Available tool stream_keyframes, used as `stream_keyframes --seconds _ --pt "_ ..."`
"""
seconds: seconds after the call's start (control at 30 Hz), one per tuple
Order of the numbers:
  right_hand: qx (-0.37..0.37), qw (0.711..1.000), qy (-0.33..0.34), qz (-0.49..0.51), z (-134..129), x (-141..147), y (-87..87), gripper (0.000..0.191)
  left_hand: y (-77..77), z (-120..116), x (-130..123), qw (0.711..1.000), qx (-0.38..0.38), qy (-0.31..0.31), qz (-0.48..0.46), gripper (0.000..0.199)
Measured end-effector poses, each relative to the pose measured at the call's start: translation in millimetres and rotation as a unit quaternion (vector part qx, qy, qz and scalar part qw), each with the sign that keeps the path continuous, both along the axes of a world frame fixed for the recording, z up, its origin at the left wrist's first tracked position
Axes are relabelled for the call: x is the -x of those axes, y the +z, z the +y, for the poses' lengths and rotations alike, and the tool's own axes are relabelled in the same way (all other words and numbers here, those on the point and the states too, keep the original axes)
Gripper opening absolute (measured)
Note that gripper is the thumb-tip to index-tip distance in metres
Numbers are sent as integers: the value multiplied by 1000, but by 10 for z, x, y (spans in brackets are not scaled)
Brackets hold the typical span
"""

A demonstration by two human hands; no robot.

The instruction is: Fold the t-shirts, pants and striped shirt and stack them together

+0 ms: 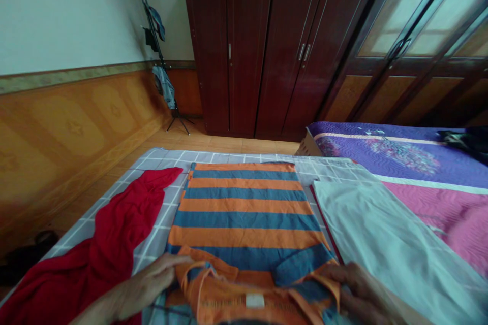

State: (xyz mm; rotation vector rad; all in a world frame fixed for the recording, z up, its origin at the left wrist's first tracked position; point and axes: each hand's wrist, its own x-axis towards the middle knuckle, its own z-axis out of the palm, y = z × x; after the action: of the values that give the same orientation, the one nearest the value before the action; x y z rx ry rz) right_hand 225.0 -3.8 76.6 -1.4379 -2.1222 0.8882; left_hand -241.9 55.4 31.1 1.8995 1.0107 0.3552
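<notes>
A red cloth (102, 244) lies along the grey checked sheet (152, 177). The left hand (148, 284) rests flat, fingers together, against the neck end of an orange-and-blue striped T-shirt (244, 213) lying mid-sheet. The right hand (362, 289) curls over its folded edge; any pinch is unclear. White fabric (389, 244) lies just beside.

This is a bedroom in a home, shown by a dark wooden wardrobe (244, 45), a purple quilted bed (396, 155) and a standing clothes rack (159, 56) hung with garments (163, 84).
</notes>
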Motion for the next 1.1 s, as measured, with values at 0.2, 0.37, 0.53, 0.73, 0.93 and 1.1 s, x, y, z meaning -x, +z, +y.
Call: stream_keyframes --seconds 0.2,0.37,0.53,0.73,0.93,1.1 --pt "168 978 -25 123 1506 57 348 46 322 1316 -506 941 235 148 -194 39" --pt "123 980 -142 61 2365 122 -67 42 182 1981 -757 940 203 224 -158 35" --pt "50 977 -204 -31 2601 165 -435 43 46 1974 -713 948 196 180 -173 41" --pt "-28 970 -210 -121 2584 167 -453 39 66 1905 -662 964 126 164 -167 42" --pt "-92 944 -236 -211 2345 328 -309 26 40 1849 -618 961 -18 269 -62 39" --pt "-168 944 -154 -239 1776 672 -182 39 91 1386 -817 951 -229 201 47 31"
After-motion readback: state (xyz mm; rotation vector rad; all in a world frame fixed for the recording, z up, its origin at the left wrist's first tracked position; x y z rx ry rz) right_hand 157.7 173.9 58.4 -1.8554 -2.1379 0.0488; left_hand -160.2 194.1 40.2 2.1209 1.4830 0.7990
